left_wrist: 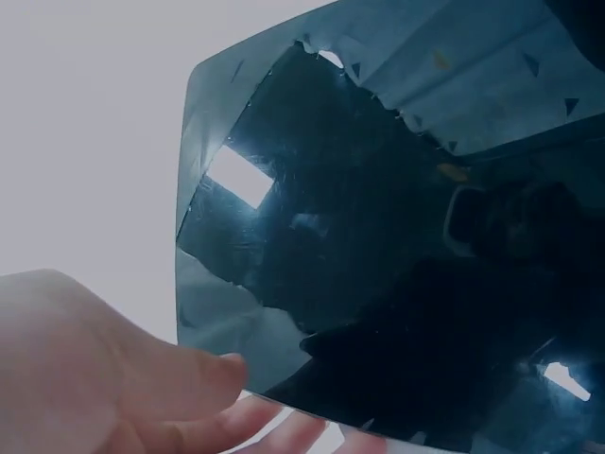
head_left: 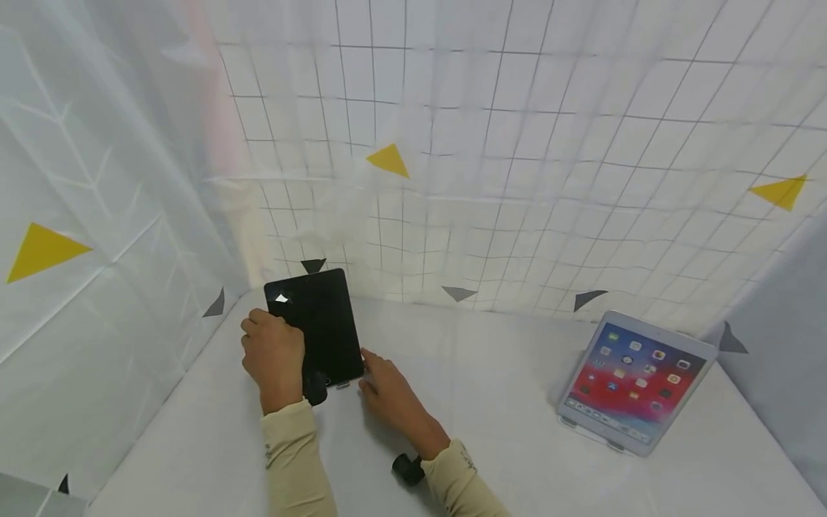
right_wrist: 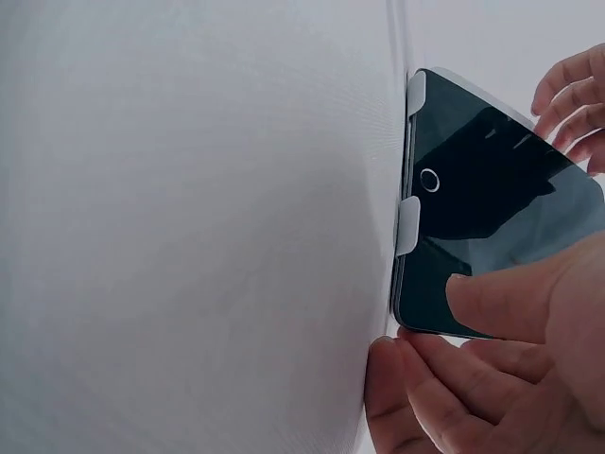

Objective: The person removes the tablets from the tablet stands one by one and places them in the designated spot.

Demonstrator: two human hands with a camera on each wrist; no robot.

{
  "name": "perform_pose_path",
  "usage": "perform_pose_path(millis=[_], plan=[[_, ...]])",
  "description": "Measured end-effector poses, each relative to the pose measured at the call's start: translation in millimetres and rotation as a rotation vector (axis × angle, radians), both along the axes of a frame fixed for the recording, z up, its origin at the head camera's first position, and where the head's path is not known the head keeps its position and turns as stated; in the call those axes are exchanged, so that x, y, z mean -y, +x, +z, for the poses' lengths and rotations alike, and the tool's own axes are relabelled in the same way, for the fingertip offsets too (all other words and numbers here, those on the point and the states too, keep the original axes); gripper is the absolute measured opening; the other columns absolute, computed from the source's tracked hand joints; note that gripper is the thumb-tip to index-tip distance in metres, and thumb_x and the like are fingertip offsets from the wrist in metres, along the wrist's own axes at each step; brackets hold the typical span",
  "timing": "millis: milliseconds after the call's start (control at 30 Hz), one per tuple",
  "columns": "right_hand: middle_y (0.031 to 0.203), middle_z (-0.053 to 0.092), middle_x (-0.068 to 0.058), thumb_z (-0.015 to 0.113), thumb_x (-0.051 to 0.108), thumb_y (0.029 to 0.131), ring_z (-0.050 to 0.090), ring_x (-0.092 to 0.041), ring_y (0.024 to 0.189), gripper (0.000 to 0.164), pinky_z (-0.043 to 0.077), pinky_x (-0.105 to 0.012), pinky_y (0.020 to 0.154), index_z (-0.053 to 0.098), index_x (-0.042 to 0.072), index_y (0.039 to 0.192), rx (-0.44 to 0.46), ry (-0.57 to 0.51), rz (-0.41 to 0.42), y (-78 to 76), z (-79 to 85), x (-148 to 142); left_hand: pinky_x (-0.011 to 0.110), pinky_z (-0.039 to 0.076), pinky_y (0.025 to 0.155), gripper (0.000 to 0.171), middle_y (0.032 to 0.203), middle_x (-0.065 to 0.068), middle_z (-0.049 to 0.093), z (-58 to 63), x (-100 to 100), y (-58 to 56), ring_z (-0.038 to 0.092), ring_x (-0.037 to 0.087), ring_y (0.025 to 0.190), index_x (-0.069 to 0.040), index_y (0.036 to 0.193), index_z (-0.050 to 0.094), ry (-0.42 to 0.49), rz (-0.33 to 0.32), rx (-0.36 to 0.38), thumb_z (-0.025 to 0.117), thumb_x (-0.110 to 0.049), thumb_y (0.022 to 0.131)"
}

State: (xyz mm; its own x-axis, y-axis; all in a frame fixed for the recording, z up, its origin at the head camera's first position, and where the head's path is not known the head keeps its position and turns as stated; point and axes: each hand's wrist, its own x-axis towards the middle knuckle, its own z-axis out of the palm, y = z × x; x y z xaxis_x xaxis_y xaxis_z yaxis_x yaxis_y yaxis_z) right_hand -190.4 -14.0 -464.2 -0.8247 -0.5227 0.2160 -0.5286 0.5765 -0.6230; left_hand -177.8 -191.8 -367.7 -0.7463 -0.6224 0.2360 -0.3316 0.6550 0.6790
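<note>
A black tablet [head_left: 326, 327] with a dark, reflective screen leans back on a stand, whose pale clips [right_wrist: 408, 225] hook over its lower edge. On its left side, my left hand [head_left: 274, 355] grips the edge; in the left wrist view the thumb [left_wrist: 219, 376] lies at the rim and the fingers pass behind. My right hand [head_left: 395, 398] holds the lower right corner. The right wrist view has that thumb [right_wrist: 501, 298] over the front and the other fingers below the edge. A round home button [right_wrist: 430, 180] shows near the clips. Most of the stand is hidden.
To the right, a white tablet [head_left: 636, 380] with a lit screen of app icons leans on a clear stand [head_left: 591, 432]. Both stand on a white table [head_left: 491, 431]. Behind hangs a pale gridded sheet [head_left: 465, 172] with yellow and grey triangles; another sheet [head_left: 116, 309] hangs left.
</note>
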Motion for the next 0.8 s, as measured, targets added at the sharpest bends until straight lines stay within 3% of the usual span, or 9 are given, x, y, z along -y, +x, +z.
perform_pose_path(millis=[200, 333, 467, 633, 800], plan=[[0.131, 0.057, -0.013, 0.057, 0.007, 0.099, 0.052, -0.023, 0.121, 0.05, 0.043, -0.038, 0.099, 0.04, -0.001, 0.146, -0.003, -0.019, 0.007, -0.9, -2.0, 0.1, 0.066, 0.041, 0.078, 0.036, 0.113, 0.034, 0.044, 0.7, 0.7, -0.9, 0.048, 0.052, 0.102, 0.017, 0.122, 0.037, 0.056, -0.013, 0.019, 0.038, -0.012, 0.101], [0.126, 0.06, -0.012, 0.056, 0.012, 0.101, 0.054, -0.023, 0.116, 0.048, 0.045, -0.039, 0.096, 0.04, 0.0, 0.145, 0.009, -0.059, 0.01, -0.7, -1.6, -0.2, 0.062, 0.043, 0.072, 0.029, 0.111, 0.032, 0.056, 1.5, 0.3, -1.4, 0.056, 0.05, 0.095, 0.013, 0.119, 0.04, 0.09, -0.043, -0.002, 0.037, -0.01, 0.1], [0.124, 0.061, -0.008, 0.052, 0.021, 0.104, 0.054, -0.02, 0.115, 0.048, 0.045, -0.039, 0.094, 0.039, 0.004, 0.147, 0.079, -0.096, -0.008, -1.3, -0.1, -1.0, 0.057, 0.043, 0.064, 0.024, 0.101, 0.031, 0.061, 4.0, -0.7, -0.9, 0.06, 0.049, 0.084, 0.009, 0.115, 0.041, 0.086, -0.057, -0.019, 0.035, -0.009, 0.1], [0.119, 0.063, -0.008, 0.049, 0.023, 0.105, 0.058, -0.018, 0.11, 0.039, 0.048, -0.036, 0.089, 0.043, 0.002, 0.137, 0.115, -0.109, -0.016, -3.5, 1.4, -4.2, 0.054, 0.043, 0.06, 0.025, 0.088, 0.03, 0.06, 6.7, -3.0, -0.9, 0.059, 0.046, 0.074, 0.008, 0.114, 0.043, 0.069, -0.07, -0.051, 0.034, -0.012, 0.103], [0.117, 0.063, -0.01, 0.048, 0.023, 0.105, 0.06, -0.019, 0.107, 0.032, 0.049, -0.034, 0.087, 0.045, 0.001, 0.129, 0.121, -0.123, -0.011, -5.8, 1.8, -7.9, 0.054, 0.046, 0.069, 0.031, 0.104, 0.031, 0.062, 8.6, -6.1, -2.0, 0.06, 0.044, 0.082, 0.009, 0.124, 0.047, 0.095, -0.135, -0.087, 0.036, -0.012, 0.105]])
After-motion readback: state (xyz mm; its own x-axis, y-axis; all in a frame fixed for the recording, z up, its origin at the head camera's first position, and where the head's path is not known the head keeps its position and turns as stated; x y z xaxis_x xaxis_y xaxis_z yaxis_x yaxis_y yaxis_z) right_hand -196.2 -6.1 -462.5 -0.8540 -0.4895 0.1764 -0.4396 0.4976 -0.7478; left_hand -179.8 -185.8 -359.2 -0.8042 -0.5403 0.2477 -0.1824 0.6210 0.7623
